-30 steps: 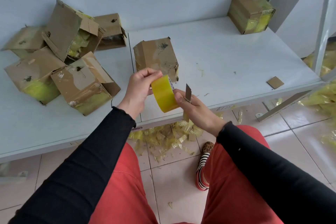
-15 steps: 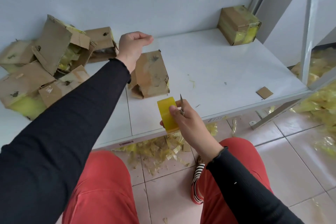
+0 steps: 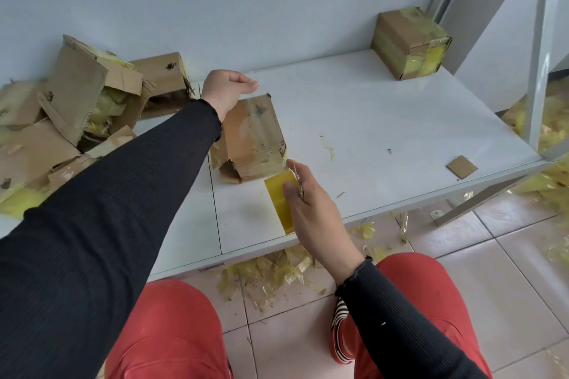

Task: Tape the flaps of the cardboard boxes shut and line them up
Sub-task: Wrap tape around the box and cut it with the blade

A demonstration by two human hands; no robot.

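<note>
At centre frame, the person's left hand (image 3: 226,90) reached out past the far end of a cardboard box (image 3: 252,135) lying on the white table (image 3: 369,120), fingers curled; whether it pinched a strand of tape could not be told. Just below the box, the right hand (image 3: 311,206) gripped a yellow tape roll (image 3: 278,200) together with a small blade (image 3: 298,181). A heap of open boxes (image 3: 70,108) lay at the left, and one taped box (image 3: 411,43) stood at the upper right.
</note>
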